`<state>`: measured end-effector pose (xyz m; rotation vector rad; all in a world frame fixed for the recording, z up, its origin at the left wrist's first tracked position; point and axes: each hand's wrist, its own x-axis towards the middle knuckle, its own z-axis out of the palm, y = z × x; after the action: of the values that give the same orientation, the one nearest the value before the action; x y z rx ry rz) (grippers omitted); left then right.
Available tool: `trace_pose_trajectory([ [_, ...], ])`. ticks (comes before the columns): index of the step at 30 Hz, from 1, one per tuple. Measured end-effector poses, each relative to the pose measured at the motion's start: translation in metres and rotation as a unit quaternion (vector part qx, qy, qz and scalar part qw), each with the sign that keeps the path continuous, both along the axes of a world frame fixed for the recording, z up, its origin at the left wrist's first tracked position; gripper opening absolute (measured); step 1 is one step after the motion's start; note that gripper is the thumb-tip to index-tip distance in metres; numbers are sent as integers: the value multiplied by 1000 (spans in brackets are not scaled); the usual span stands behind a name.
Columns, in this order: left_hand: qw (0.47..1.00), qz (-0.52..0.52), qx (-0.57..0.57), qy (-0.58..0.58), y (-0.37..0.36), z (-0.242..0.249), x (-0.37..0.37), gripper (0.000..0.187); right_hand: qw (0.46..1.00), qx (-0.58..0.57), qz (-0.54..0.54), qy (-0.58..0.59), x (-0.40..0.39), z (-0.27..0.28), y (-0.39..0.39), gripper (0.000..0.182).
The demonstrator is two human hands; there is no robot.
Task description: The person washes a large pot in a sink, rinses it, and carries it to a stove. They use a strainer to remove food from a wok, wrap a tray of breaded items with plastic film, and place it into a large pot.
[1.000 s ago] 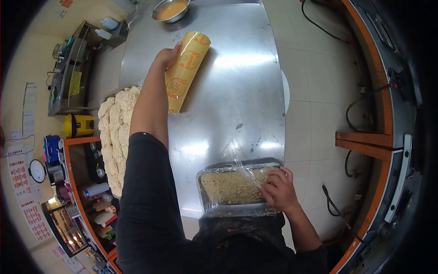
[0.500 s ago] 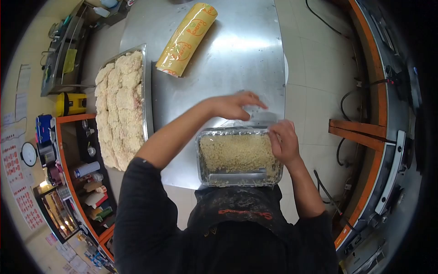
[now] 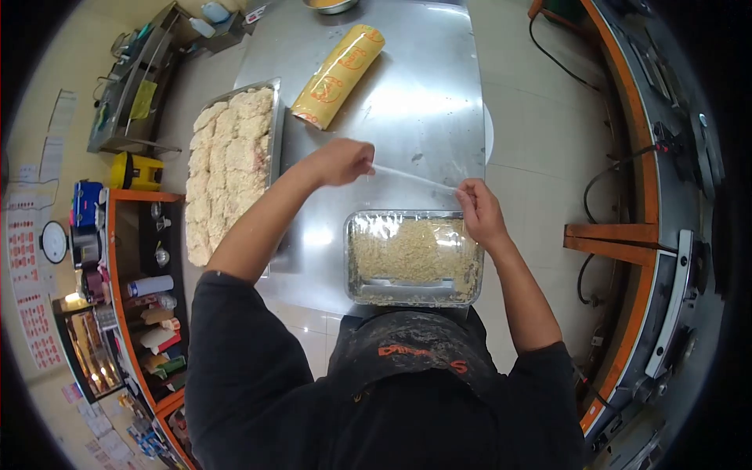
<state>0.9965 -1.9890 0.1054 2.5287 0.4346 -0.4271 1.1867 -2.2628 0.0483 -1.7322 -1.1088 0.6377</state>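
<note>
A narrow, stretched strand of clear plastic film (image 3: 415, 178) runs between my two hands above the steel table. My left hand (image 3: 346, 161) is closed on its left end, and my right hand (image 3: 479, 210) pinches its right end beside the tray's upper right corner. Below them a rectangular metal tray (image 3: 352, 270) holds pale crumbs (image 3: 409, 251), with shiny clear film over its top. To the left stands a larger metal tray (image 3: 276, 133) filled with crumb-coated pieces (image 3: 235, 157) packed side by side.
A yellow roll with red print (image 3: 339, 77) lies at an angle on the steel table (image 3: 423, 86). A metal bowl (image 3: 330, 6) stands at the far edge. Orange-framed shelves (image 3: 149, 298) are at the left, and an orange-framed counter (image 3: 611, 233) at the right.
My left hand has moved left and closed, stretching the film into a strand. My right hand has risen slightly from the tray's corner. The camera view has shifted.
</note>
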Motion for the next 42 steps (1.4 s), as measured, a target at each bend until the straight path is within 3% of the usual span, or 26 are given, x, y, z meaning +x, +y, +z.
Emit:
trace_pose_trajectory([
  [2,997,-10,70,34,-33,25,-28,17,999,-24,27,-34,-2,20,-12,9],
  [5,989,-50,133,-46,-95,19,-82,13,944,45,175,-276,7,-4,-42,12],
  [6,984,-54,155,-74,-119,12,-99,12,933,19,184,-308,2,-4,-51,11],
  [8,986,15,157,-60,-173,-22,-128,11,907,-36,197,-370,-13,-3,-78,11],
  [10,975,122,165,-84,-216,-51,-144,13,916,-38,163,-364,-22,-7,-95,11],
  [13,942,279,141,-122,-244,-47,-148,20,918,-31,97,-384,-34,2,-110,15],
  [16,866,440,130,-200,-246,-84,-173,26,941,-42,-41,-333,-43,-21,-130,17],
  [17,826,513,19,-233,-244,-90,-179,37,966,-75,-119,-217,-46,-31,-132,21],
  [19,778,586,-41,-224,-232,-100,-178,46,955,-127,-268,29,-48,-56,-133,30],
  [21,735,637,-145,-181,-217,-120,-171,63,949,-176,-236,108,-41,-92,-126,40],
  [24,802,559,-102,-184,-214,-129,-137,66,946,-147,-236,166,-71,-61,-121,50],
  [25,804,555,-139,-163,-217,-105,-130,70,947,-123,-243,173,-83,-47,-118,52],
  [27,797,537,-170,-218,-217,-120,-134,67,939,-82,-257,211,-84,-52,-133,50],
  [29,815,484,-221,-229,-227,-83,-131,60,940,-61,-236,239,-89,-33,-159,48],
  [32,853,419,-199,-240,-242,-48,-135,48,865,27,-258,430,-107,7,-210,54],
  [35,861,393,-280,-163,-276,-4,-138,42,833,64,-275,477,-145,56,-284,61],
  [36,866,375,-310,-117,-294,7,-140,42,834,95,-265,475,-160,45,-319,67],
  [37,839,350,-389,-152,-318,12,-141,41,830,116,-250,486,-177,56,-351,72],
  [38,804,325,-465,-179,-341,15,-141,41,809,178,-241,506,-200,71,-384,73],
  [42,815,287,-485,-135,-467,24,-125,38,704,386,-240,546,-271,52,-532,70],
])
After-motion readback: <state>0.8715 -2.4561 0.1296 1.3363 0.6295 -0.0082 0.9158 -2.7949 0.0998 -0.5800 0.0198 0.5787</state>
